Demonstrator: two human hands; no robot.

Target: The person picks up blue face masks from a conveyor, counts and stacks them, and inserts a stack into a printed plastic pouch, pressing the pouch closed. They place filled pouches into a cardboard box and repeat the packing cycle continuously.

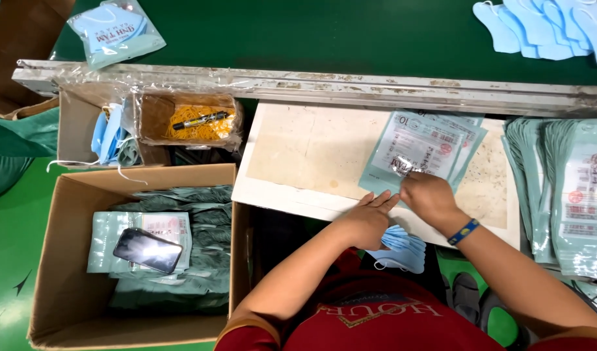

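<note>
Right hand (428,195) covers lower edge of pale-green printed plastic packet (419,149); fingertips hidden in glare there. Blue face masks (402,250) below left hand (367,221) partly hidden by forearm. Green packet stack (571,195), right of grip, cut off by frame edge.

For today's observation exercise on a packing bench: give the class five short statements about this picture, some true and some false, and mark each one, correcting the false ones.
1. Both hands are on a pale green packet on the white board. True: the left hand and right hand rest on the packet lying on the white board.
2. A phone lies in the large cardboard box. True: the dark phone sits on packets inside the cardboard box.
3. The wristband is on the left wrist. False: the blue wristband is on the right wrist.
4. The small box holds red rubber bands. False: the rubber bands are yellow, with a pen on top.
5. The loose masks at top right are pink. False: the masks are light blue.
</note>
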